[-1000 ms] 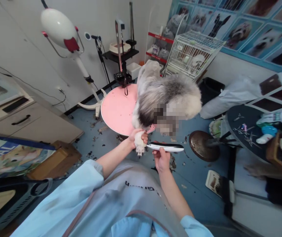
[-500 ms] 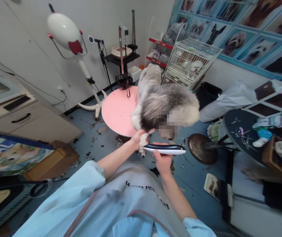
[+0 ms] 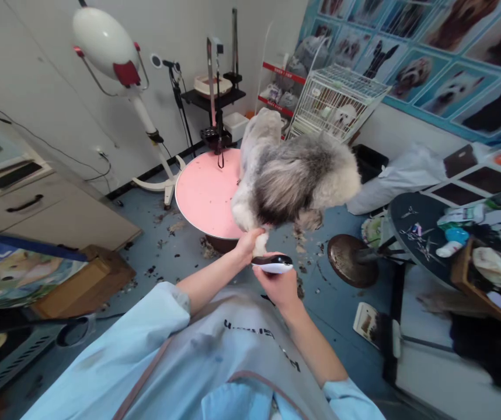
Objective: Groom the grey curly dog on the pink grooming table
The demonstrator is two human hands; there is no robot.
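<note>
A grey and white dog (image 3: pixel 292 172) stands at the right part of a round pink grooming table (image 3: pixel 206 192), its head toward the right. My left hand (image 3: pixel 248 245) is closed around one of its white front legs, drawn out over the table's near edge. In my right hand (image 3: pixel 280 286) is a black and white hair clipper (image 3: pixel 273 263), with its left end against or close by the dog's paw. The hands and clipper partly hide the paw, so I cannot tell whether the blade touches it.
A black round table (image 3: pixel 417 224) with scissors and bottles stands at right, above a rusty round base (image 3: pixel 352 261). A white stand dryer (image 3: pixel 105 44) is at back left. Wire cages (image 3: pixel 338 102) stand behind the dog. Hair clumps lie on the blue floor (image 3: pixel 154 274).
My right hand has moved left, and the clipper has turned so it appears shorter. The dog's head has lifted and turned away to the right. The whole view has shifted slightly.
</note>
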